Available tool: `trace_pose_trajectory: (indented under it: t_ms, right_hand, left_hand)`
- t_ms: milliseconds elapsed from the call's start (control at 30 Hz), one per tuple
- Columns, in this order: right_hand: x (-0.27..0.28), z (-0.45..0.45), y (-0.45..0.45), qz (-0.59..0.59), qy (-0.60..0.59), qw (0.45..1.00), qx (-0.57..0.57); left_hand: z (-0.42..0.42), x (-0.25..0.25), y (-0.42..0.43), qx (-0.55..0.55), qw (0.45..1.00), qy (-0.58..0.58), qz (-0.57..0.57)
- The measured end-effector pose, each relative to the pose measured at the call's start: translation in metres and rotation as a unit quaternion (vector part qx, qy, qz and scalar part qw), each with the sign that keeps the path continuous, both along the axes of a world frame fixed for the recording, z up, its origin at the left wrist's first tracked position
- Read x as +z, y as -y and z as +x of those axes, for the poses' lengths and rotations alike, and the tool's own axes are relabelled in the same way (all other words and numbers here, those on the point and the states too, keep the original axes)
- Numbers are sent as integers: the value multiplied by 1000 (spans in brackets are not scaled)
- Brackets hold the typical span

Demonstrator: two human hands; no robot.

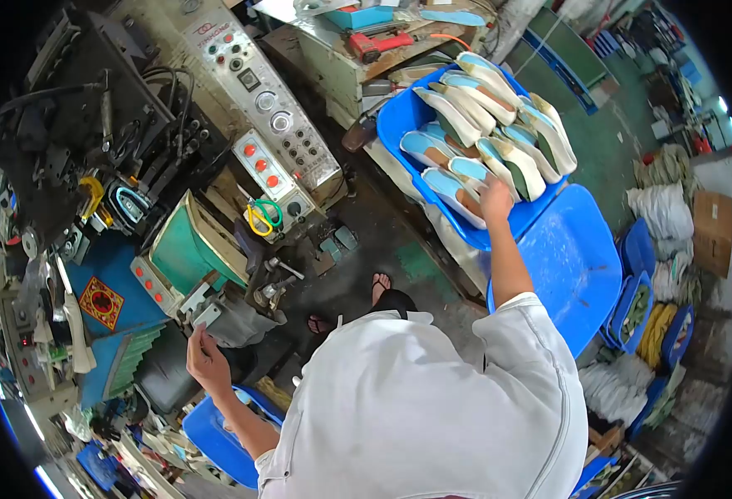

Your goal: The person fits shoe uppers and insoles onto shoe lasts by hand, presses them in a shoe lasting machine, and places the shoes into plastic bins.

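Observation:
My right hand reaches into a blue tub piled with white shoes that have pale blue insoles. Its fingers close on the heel end of a shoe at the near side of the pile; the fingertips are partly hidden. Another shoe lies just left of that hand. My left hand is held low on the left with its fingers loosely extended, and nothing shows in it. Beside its fingertips is a light metal part of the machine with the green guard.
A control panel with dials and red buttons rises ahead. Yellow and green handled scissors hang by it. A red power tool lies on the bench. A second blue tub stands at right, near stacked sacks and a cardboard box.

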State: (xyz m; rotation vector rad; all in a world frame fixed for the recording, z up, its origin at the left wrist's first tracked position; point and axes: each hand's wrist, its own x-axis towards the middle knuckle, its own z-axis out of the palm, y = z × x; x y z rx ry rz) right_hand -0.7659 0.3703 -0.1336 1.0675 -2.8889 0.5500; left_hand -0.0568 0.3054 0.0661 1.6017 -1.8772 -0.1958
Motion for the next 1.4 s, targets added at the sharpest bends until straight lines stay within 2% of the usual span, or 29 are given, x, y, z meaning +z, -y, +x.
trace_pose_trajectory:
  t_ms: [67, 167, 233, 267, 367, 433, 500, 567, 700, 767, 833, 900, 1000, 1133, 1233, 1400]
  right_hand:
    - [13, 3, -1, 53, 14, 998, -13]
    - [28, 11, -10, -101, -36, 994, -4]
    - [62, 17, -8, -166, -47, 985, 28]
    - [87, 28, -3, -222, -3, 973, 66]
    - [173, 96, 19, -197, 19, 961, 193]
    - [215, 149, 32, -219, 82, 940, 249]
    - [238, 200, 45, -267, 137, 895, 331]
    - [253, 254, 57, -275, 229, 849, 388]
    - [265, 369, 87, -322, 426, 653, 536]
    - [259, 416, 101, -323, 460, 593, 577]
    - [251, 451, 119, -301, 490, 551, 605]
    - [243, 478, 130, -251, 522, 531, 619]
    - [244, 510, 140, -175, 552, 545, 607]
    - [253, 523, 149, -89, 511, 493, 699]
    - [266, 533, 142, -93, 473, 499, 721]
    - [251, 526, 132, -146, 462, 552, 679]
  left_hand:
    - [6, -7, -14, 8, 1000, -4, 13]
    - [4, -11, -29, 21, 999, -19, 26]
    - [-3, -9, -30, 23, 999, -32, 24]
    - [-8, -6, -29, 38, 996, -51, 62]
    - [-41, 3, -9, -48, 996, -59, 43]
    - [-63, 9, 12, -159, 982, -93, 37]
    - [-84, 35, 25, -196, 958, -160, 136]
    - [-81, 48, 43, -278, 930, -202, 132]
    - [-46, 69, 67, -383, 880, -278, 32]
    - [-2, 66, 75, -463, 842, -278, -1]
    - [32, 65, 63, -404, 868, -289, -17]
    - [60, 58, 52, -358, 879, -314, -22]
    - [92, 33, 47, -330, 882, -334, -28]
    - [113, 21, 45, -320, 879, -355, -7]
    - [119, 24, 45, -313, 881, -353, 13]
    - [110, 14, 48, -303, 895, -317, -77]
